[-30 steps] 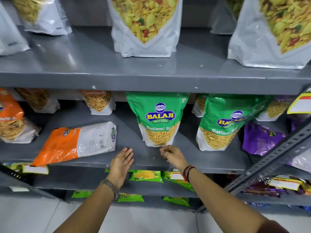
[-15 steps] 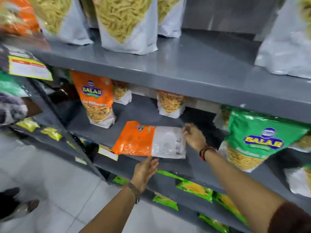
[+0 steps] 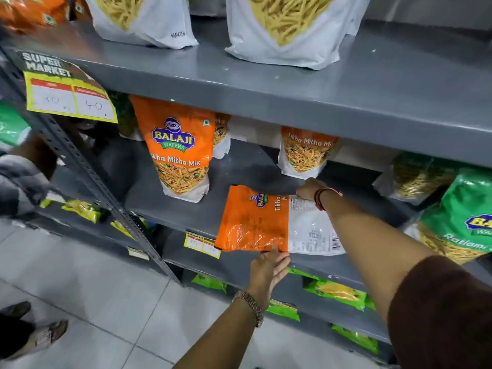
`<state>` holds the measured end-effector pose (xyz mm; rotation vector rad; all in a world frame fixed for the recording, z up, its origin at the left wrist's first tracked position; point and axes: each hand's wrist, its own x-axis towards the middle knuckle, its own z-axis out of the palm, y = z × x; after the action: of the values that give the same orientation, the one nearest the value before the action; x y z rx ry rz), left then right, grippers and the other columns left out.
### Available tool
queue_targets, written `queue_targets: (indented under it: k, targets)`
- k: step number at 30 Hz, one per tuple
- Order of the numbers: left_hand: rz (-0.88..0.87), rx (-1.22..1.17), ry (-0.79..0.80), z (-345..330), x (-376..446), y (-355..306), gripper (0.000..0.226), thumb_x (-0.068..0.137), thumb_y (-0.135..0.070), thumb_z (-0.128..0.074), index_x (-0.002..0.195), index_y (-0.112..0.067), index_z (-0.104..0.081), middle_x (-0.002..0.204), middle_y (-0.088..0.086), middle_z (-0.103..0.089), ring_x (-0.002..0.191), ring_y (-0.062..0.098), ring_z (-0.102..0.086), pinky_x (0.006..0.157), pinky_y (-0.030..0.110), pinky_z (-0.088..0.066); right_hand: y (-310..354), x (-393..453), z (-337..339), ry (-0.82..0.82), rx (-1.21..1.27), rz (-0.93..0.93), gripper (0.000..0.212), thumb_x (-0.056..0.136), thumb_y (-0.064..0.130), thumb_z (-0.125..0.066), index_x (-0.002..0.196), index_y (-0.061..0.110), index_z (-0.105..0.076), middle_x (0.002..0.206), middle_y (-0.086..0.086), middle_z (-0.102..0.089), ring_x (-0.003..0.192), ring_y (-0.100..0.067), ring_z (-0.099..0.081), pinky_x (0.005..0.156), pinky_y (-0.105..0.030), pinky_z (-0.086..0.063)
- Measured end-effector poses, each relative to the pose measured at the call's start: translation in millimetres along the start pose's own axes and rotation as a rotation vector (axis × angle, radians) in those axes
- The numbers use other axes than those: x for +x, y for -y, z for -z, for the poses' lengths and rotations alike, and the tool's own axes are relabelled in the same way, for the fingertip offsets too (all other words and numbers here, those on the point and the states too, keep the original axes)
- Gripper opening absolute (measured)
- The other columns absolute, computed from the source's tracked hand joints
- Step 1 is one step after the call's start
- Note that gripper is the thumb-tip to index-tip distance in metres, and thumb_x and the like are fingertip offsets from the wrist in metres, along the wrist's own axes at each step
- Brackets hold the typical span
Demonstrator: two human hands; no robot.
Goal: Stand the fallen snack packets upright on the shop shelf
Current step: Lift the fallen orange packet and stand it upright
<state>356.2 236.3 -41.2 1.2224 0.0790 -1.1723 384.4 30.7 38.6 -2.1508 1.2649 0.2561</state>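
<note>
An orange and white snack packet [image 3: 253, 222] lies flat on the grey middle shelf [image 3: 186, 217], back side up, its near edge hanging over the shelf's front lip. My right hand [image 3: 308, 189] has its fingers curled on the packet's far edge. My left hand [image 3: 267, 270] reaches up from below, fingers apart, fingertips touching the packet's near edge. To the left an identical orange packet [image 3: 178, 150] stands upright, and another [image 3: 306, 153] stands at the back.
Green packets [image 3: 463, 217] stand at the right on the same shelf. White packets [image 3: 287, 27] stand on the shelf above. A slotted upright post [image 3: 87, 169] and a price tag [image 3: 69, 97] are at the left. Flat green packets [image 3: 338, 291] lie below. Another person's sandalled foot [image 3: 40, 336] is on the floor.
My view and both hands have shifted left from the green packets to the fallen orange one. My right hand has closed on its far edge and my left hand now touches its near edge.
</note>
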Motion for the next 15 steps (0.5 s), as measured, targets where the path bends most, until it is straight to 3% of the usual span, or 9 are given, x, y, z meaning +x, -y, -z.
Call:
queue_targets:
  k: [2,6,8,10,13,15]
  targets:
    - [-0.03,0.031,0.015,3,-1,-1,0.025,0.093,-0.015,-0.049,0.114,-0.002,-0.049,0.117,0.019,-0.059,0.109,0.028,-0.06,0.094,0.035,-0.049,-4,-7,2,-0.046,-0.072,0.023,0.035,0.085,0.016,-0.046,0.114,-0.001,-0.056,0.108,-0.018,-0.064,0.09,-0.032,-0.063,0.062,-0.026,-0.041]
    - [-0.212,0.043,0.037,14,0,-5,0.004,0.092,-0.013,-0.049,0.093,-0.011,-0.053,0.102,0.017,-0.062,0.081,0.018,-0.069,0.075,0.024,-0.057,-22,-26,15,-0.106,0.019,0.063,0.028,0.089,0.016,-0.045,0.096,-0.004,-0.063,0.11,-0.023,-0.066,0.101,-0.035,-0.061,0.072,-0.032,-0.042]
    - [-0.302,0.027,0.051,20,-2,-14,0.006,0.092,-0.016,-0.05,0.096,-0.014,-0.054,0.103,0.013,-0.067,0.085,0.02,-0.071,0.075,0.026,-0.059,-32,-39,22,-0.132,0.13,0.107,0.029,0.089,0.016,-0.048,0.071,0.002,-0.065,0.081,-0.018,-0.068,0.078,-0.03,-0.063,0.066,-0.031,-0.045]
    - [-0.389,0.052,0.08,21,-9,-33,0.01,0.093,-0.018,-0.049,0.099,-0.019,-0.057,0.1,0.005,-0.073,0.087,0.021,-0.072,0.074,0.028,-0.059,-42,-50,24,-0.196,0.476,0.097,0.04,0.083,0.01,-0.056,0.044,0.013,-0.056,0.046,-0.004,-0.053,0.045,-0.015,-0.048,0.048,-0.023,-0.037]
    - [-0.508,0.146,0.078,13,-16,-69,0.01,0.092,-0.019,-0.049,0.085,-0.022,-0.056,0.08,-0.006,-0.075,0.075,0.017,-0.071,0.07,0.026,-0.057,-58,-60,26,-0.28,0.713,0.075,0.04,0.079,-0.01,-0.043,0.051,0.016,-0.056,0.046,0.0,-0.052,0.044,-0.01,-0.045,0.044,-0.017,-0.036]
    - [-0.598,0.22,0.05,8,-17,-92,0.013,0.092,-0.019,-0.051,0.079,-0.019,-0.051,0.078,-0.002,-0.072,0.073,0.015,-0.069,0.069,0.023,-0.057,-66,-63,21,-0.296,0.805,0.108,0.042,0.077,-0.015,-0.036,0.06,0.015,-0.06,0.062,-0.006,-0.058,0.06,-0.015,-0.05,0.054,-0.021,-0.043]
